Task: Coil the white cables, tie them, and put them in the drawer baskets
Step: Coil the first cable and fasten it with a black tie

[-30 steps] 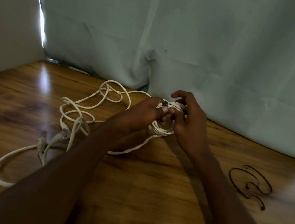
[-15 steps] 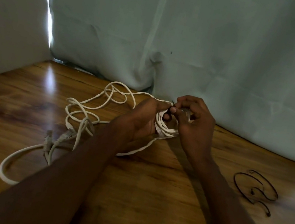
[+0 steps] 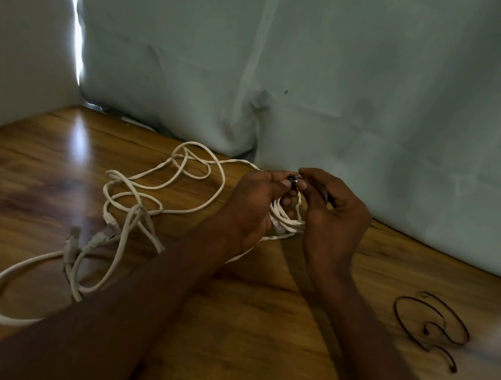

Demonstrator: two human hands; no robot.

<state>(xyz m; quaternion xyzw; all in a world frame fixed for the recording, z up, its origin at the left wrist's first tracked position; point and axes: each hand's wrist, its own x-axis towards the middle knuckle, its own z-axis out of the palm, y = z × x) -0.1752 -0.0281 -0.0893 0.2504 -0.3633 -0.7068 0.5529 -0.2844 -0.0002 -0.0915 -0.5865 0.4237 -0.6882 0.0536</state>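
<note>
My hands have lifted the coil (image 3: 285,221); left hand (image 3: 251,205) grips it steady while right hand (image 3: 335,216) pinches the tie (image 3: 293,179) to bind it.

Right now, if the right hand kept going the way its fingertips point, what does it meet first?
The right hand points left toward the left hand. It would meet the small black tie pinched between them, then the left fingertips, almost at once. Depth looks matched, though one view cannot confirm.

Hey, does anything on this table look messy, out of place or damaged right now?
Nothing looks damaged. The loose white cables sprawl tangled on the wooden table, uncoiled, left of the small coil that the left hand and right hand are tying. Thin black ties lie apart at right.
</note>
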